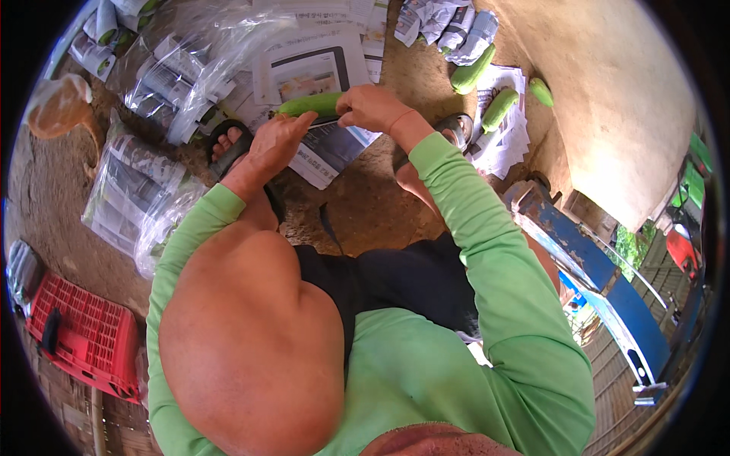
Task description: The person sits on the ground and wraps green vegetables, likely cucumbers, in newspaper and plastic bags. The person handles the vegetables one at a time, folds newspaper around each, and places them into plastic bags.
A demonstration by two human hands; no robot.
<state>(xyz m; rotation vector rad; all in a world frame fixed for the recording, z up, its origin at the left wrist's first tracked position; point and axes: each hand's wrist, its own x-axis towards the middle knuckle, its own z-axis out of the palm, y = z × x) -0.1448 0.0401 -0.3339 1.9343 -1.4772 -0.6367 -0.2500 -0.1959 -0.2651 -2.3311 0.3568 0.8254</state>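
A long green gourd (310, 104) lies crosswise between my hands, low over the newspaper sheets (323, 156). My left hand (275, 142) is closed at its left end, the thumb along the near side. At the other end my right hand (372, 106) grips it with curled fingers. Part of a dark-printed sheet shows under the gourd. Loose gourds (499, 109) rest on and beside a stack of cut newspaper (508, 144) to the right; another gourd (473, 72) lies just beyond. Several paper-wrapped rolls (456, 32) sit at the far right.
Clear plastic bags (141, 182) with newspaper-wrapped rolls cover the floor at left. Farther left is a red plastic crate (84, 334). My sandalled feet (228, 148) flank the papers. A blue-painted wooden piece (566, 239) stands at right, near a pale curved wall (608, 83).
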